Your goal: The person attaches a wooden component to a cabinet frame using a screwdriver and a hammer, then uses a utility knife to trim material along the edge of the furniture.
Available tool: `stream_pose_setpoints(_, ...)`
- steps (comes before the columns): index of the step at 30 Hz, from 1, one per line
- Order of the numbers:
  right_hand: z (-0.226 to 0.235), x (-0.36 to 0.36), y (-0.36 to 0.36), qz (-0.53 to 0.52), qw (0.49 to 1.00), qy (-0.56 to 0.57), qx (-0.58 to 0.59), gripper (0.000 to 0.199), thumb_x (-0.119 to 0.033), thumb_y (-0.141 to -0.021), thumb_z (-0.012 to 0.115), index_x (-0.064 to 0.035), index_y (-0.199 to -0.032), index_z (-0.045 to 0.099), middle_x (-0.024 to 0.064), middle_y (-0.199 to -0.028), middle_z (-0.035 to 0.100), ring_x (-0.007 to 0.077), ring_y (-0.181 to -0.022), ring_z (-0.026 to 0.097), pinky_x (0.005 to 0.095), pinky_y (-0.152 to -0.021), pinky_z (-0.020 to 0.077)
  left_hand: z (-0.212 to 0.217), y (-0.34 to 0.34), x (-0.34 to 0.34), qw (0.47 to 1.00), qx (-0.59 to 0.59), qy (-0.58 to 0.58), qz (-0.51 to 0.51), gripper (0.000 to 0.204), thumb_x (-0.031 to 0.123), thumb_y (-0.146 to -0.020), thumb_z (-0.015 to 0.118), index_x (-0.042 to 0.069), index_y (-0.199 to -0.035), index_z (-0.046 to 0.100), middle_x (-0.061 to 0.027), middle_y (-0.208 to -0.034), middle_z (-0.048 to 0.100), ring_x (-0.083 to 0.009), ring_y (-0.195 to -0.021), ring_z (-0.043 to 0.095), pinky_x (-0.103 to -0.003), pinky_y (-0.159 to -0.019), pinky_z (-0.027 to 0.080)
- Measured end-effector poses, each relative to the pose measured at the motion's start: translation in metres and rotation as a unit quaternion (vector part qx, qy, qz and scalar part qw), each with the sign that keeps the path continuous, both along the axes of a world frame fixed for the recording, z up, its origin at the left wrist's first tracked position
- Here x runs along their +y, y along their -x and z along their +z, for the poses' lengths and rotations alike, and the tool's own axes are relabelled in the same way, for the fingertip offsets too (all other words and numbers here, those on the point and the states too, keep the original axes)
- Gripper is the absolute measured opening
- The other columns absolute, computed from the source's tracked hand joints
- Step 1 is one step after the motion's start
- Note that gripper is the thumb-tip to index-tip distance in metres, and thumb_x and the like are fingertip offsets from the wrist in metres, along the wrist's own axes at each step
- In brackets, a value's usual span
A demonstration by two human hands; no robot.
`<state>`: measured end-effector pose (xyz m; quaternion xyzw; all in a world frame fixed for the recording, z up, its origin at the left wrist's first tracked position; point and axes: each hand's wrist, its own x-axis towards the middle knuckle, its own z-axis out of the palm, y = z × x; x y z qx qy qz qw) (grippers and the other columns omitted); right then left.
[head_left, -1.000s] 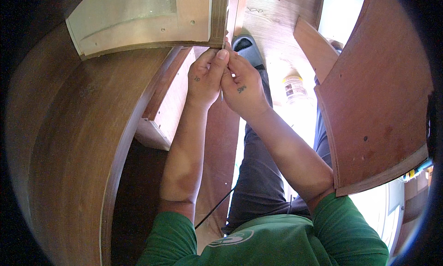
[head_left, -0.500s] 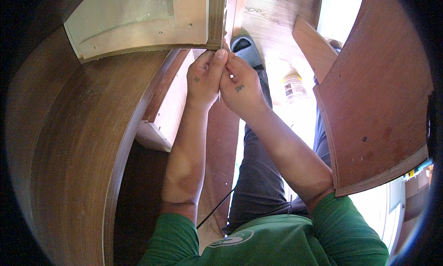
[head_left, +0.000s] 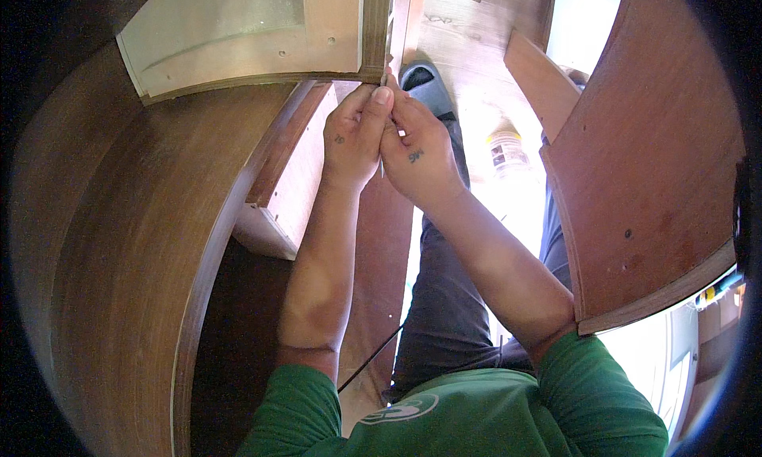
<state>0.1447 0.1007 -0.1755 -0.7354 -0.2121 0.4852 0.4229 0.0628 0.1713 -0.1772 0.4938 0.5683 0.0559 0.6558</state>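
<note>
My left hand point(head_left: 349, 140) and my right hand point(head_left: 417, 149) are pressed together, thumbs and fingers pinched at the lower right corner of a pale wooden panel point(head_left: 331, 56). The left thumb lies on top, its tip against the right hand's fingers. Below the joined hands a thin pale sliver point(head_left: 382, 170) shows, too narrow to name. What the fingertips grip is hidden behind them.
A brown wooden board point(head_left: 119, 243) curves along the left. A drawer-like wooden box point(head_left: 294, 187) stands beside my left forearm. A large reddish board point(head_left: 647, 171) is at the right. A clear tub point(head_left: 506, 151) stands on the floor beyond a grey slipper point(head_left: 429, 88).
Both hands, still pinched together, have shifted very slightly right along with the panel in view. Their grip looks the same.
</note>
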Motion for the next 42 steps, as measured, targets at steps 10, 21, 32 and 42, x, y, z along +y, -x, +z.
stream_pose_setpoints(10, -0.008, 0.001, 0.002, -0.005, 0.999, -0.001, 0.037, 0.044, -0.007, -0.092, 0.052, 0.0057, -0.135, 0.054, 0.0291, -0.109, 0.065, 0.0435, -0.102, 0.064, 0.0459, -0.091, 0.0529, -0.005, -0.003, 0.003, 0.997, -0.018, -0.078, -0.011, 0.04, 0.035, -0.102, 0.06, -0.001, -0.112, 0.071, -0.0067, -0.093, 0.071, -0.0113, -0.087, 0.062, -0.027, -0.079, 0.051)
stream_pose_setpoints(21, -0.007, 0.006, -0.003, -0.006, 0.998, 0.044, 0.043, 0.028, -0.011, -0.1, 0.052, 0.0007, -0.123, 0.063, 0.0219, -0.102, 0.069, 0.027, -0.095, 0.07, 0.0346, -0.086, 0.0526, -0.005, -0.009, 0.004, 0.999, 0.035, -0.027, 0.008, 0.039, 0.034, -0.1, 0.06, -0.004, -0.098, 0.073, -0.0096, -0.083, 0.067, -0.0159, -0.079, 0.06, -0.034, -0.073, 0.046)
stream_pose_setpoints(32, 0.006, 0.0, -0.001, 0.022, 0.998, 0.042, 0.029, 0.048, -0.011, -0.094, 0.049, -0.0009, -0.141, 0.05, 0.0277, -0.114, 0.064, 0.0424, -0.105, 0.064, 0.0471, -0.093, 0.0516, 0.003, -0.002, -0.004, 0.998, -0.035, 0.012, 0.059, 0.036, 0.029, -0.103, 0.06, -0.004, -0.116, 0.068, -0.0068, -0.097, 0.069, -0.0113, -0.087, 0.062, -0.026, -0.078, 0.051)
stream_pose_setpoints(42, -0.001, 0.005, -0.005, -0.007, 0.999, 0.015, 0.031, 0.043, -0.007, -0.091, 0.052, 0.004, -0.132, 0.057, 0.0273, -0.112, 0.066, 0.0422, -0.104, 0.064, 0.045, -0.093, 0.0526, -0.002, -0.002, 0.006, 0.999, -0.028, -0.016, -0.01, 0.035, 0.028, -0.104, 0.058, -0.004, -0.115, 0.068, -0.0076, -0.107, 0.069, -0.0113, -0.097, 0.062, -0.026, -0.088, 0.049)
